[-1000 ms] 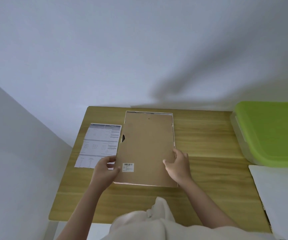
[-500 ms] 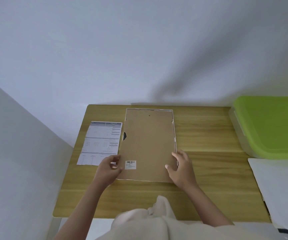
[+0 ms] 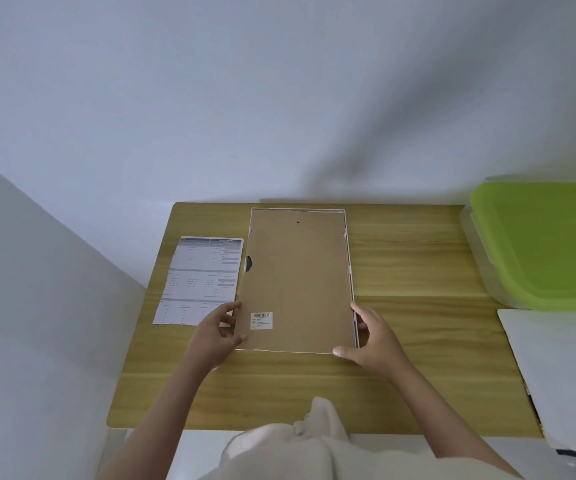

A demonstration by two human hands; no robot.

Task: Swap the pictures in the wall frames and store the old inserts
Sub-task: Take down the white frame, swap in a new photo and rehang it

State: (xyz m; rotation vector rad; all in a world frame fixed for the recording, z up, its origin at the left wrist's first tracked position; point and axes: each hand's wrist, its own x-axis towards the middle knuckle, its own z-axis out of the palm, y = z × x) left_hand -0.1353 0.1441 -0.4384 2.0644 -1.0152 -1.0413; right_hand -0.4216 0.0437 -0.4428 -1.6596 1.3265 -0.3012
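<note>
A picture frame (image 3: 297,278) lies face down on the wooden table (image 3: 411,271), its brown backing board up, with a barcode sticker near the front left corner. My left hand (image 3: 217,332) grips the frame's front left edge, fingers curled onto it. My right hand (image 3: 371,336) holds the front right corner, with the thumb at the front edge and fingers along the white side rail. A printed paper sheet (image 3: 201,280) lies flat just left of the frame, partly under my left hand.
A clear storage box with a green lid (image 3: 542,244) stands at the table's right end. A white board (image 3: 563,375) lies in front of it, over the right front corner. White walls close in behind and on the left.
My right hand has slid from on top of the backing board to the frame's right front corner. The left hand stays at the left edge. The view has shifted slightly.
</note>
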